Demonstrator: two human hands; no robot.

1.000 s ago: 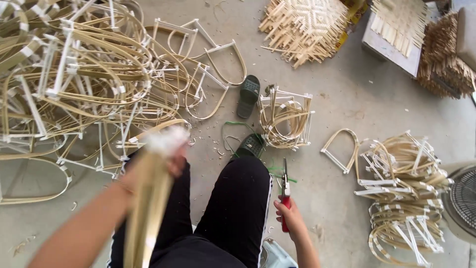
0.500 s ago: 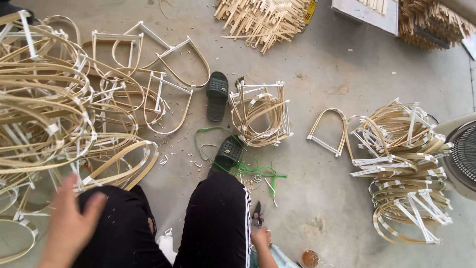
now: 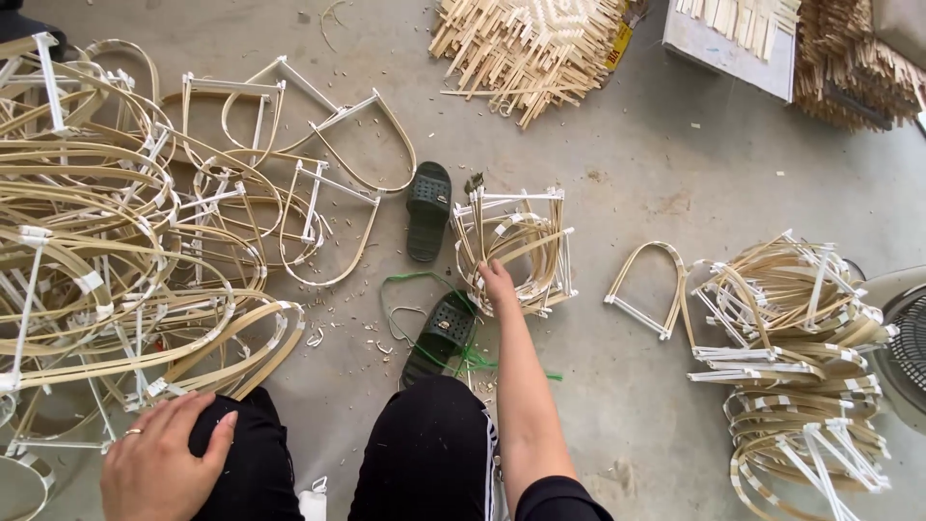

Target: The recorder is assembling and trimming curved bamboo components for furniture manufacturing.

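Right hand: your right hand point(image 3: 499, 283) reaches out ahead of your knee onto the small stack of bamboo frames point(image 3: 516, 246) on the concrete floor point(image 3: 656, 183); the grip is narrow, fingers curled on the near strips of the stack
Left hand: your left hand point(image 3: 162, 461) lies flat on your left thigh, fingers spread wide, holding nothing; a ring shows on one finger
Stack of frames: it sits on the floor straight ahead of you, between the dark sandal point(image 3: 428, 209) on its left and a single arched frame point(image 3: 644, 287) on its right
Nearby: a second sandal point(image 3: 442, 338) lies just below the stack beside your forearm, with green cord point(image 3: 405, 289) looped around it
Left of you: a big heap of bent bamboo hoops point(image 3: 106, 241) with white bindings
Right of you: another pile of finished frames point(image 3: 801, 357), well apart from your hand
Far side: a woven bamboo mat point(image 3: 531, 43) lies at the top of the view
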